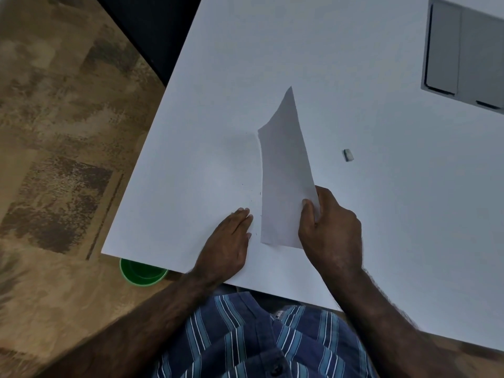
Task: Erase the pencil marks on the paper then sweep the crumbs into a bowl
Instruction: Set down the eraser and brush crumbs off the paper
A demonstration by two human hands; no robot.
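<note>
White paper (pixel 283 170), lifted on edge and bowed, near corner pinched at its right side, far corner pointing away. Small pale eraser (pixel 348 155) lying flat, well right of paper. A few dark crumbs (pixel 252 193) scattered just left of paper. Green bowl (pixel 142 271) below near edge, partly hidden.

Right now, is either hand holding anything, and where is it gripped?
The right hand pinches the paper by its near right edge, lifting it. The left hand rests flat on the table, holding nothing.
</note>
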